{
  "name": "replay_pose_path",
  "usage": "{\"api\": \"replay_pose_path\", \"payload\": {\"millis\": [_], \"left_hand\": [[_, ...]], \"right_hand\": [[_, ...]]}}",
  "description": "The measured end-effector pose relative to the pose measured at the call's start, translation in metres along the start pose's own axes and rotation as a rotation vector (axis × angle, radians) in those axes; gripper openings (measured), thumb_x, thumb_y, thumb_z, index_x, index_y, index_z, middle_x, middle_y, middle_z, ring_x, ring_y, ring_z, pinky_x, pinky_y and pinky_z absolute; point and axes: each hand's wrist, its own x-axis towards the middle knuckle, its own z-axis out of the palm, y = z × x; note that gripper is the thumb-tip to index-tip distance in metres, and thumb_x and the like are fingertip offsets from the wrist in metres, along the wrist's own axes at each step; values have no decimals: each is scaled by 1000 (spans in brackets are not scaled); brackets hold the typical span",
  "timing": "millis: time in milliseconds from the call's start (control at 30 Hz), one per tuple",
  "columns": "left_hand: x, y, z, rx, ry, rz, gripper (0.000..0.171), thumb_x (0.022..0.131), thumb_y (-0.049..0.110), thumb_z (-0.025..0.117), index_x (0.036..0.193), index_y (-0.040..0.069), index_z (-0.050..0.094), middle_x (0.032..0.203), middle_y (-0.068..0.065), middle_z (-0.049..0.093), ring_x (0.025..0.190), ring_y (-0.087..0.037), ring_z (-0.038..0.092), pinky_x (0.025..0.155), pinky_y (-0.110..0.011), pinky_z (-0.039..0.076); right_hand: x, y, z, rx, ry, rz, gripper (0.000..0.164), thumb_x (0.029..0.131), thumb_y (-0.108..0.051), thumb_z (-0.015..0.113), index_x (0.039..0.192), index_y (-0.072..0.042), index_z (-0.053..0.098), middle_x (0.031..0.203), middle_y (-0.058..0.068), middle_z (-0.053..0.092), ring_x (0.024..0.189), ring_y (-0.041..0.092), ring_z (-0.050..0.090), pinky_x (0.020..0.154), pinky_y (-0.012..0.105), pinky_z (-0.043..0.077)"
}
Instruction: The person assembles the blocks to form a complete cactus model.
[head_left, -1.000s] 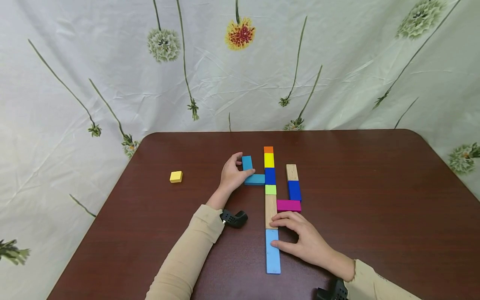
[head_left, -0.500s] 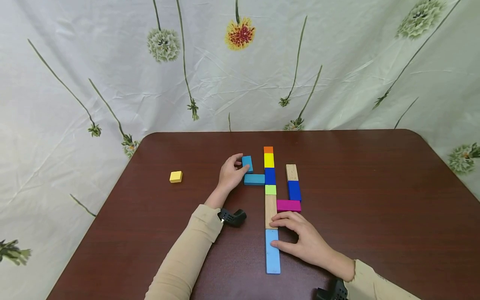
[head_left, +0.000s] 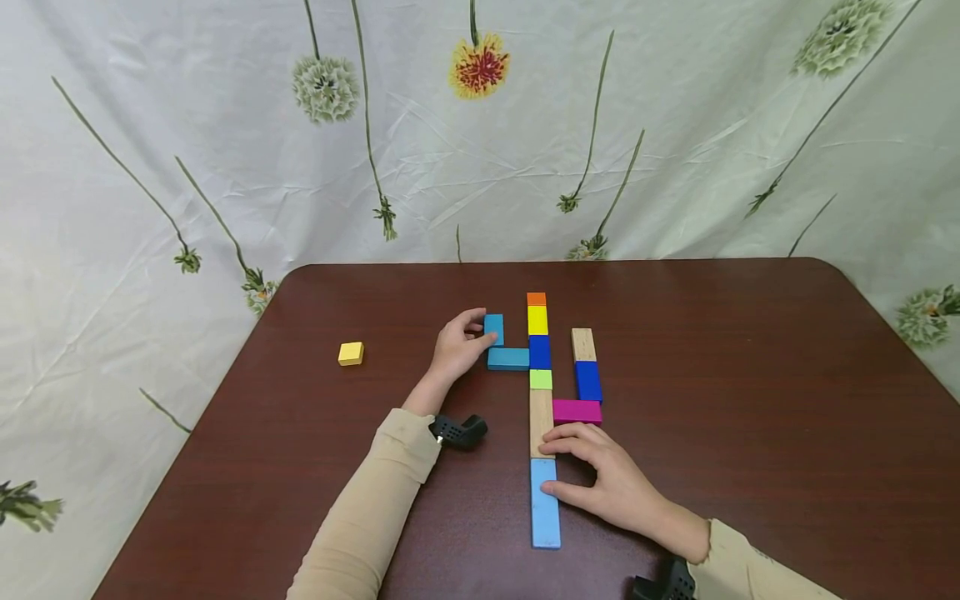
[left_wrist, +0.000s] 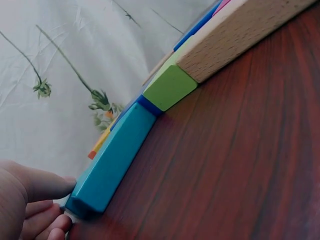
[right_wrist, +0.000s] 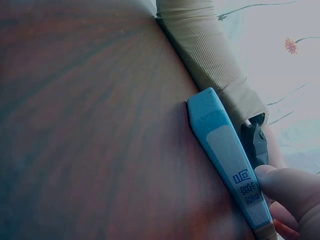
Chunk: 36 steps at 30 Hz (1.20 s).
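In the head view, my left hand [head_left: 459, 346] pinches a small blue block [head_left: 494, 325] between thumb and fingers. That block stands lengthwise at the outer end of a teal block [head_left: 508, 359], which sticks out left from a central row. My right hand [head_left: 607, 471] rests loosely beside the row's near end. Its thumb touches a light blue block [head_left: 546, 517], and its fingertips lie at a long wooden block [head_left: 541, 412]. Seen from the right wrist, the light blue block [right_wrist: 225, 150] bears a printed label, with the thumb [right_wrist: 285, 185] against its edge.
The row continues away with light green [head_left: 541, 379], dark blue [head_left: 540, 352], yellow [head_left: 537, 320] and orange [head_left: 536, 298] blocks. To its right, a magenta block [head_left: 577, 411] leads to blue [head_left: 588, 381] and wooden [head_left: 582, 344] ones. A yellow block [head_left: 351, 354] sits apart at left.
The small blue block has turned from a slight tilt to straight and shifted slightly nearer. My left thumb has drawn back off the teal block. My right hand has stayed still.
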Motion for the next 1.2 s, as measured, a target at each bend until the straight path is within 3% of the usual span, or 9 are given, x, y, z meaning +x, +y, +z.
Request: {"api": "replay_pose_path", "payload": {"millis": [933,1067,1200], "left_hand": [[-3,0,-3,-23,-24,7,50,86,18,68,132,6,53,120,-15,57,106,-28,52,91,-40,43],[-4,-1,-4,-72,5,19,48,88,19,66,132,5,53,122,-13,57,106,-27,53,90,-39,44],[-4,0,-10,-117,79,60,44,89,18,65,129,3,55,123,-11,58,106,-25,56,88,-40,46]], "right_hand": [[0,1,0,-17,-1,-16,35,80,-38,74,111,-23,67,118,-13,55,109,9,50,89,36,46],[0,1,0,-9,-2,-16,35,80,-38,74,111,-23,67,118,-13,55,110,9,50,89,36,45],[1,2,1,-6,2,-23,35,80,-38,74,110,-22,67,118,-12,56,110,10,50,90,35,44]]}}
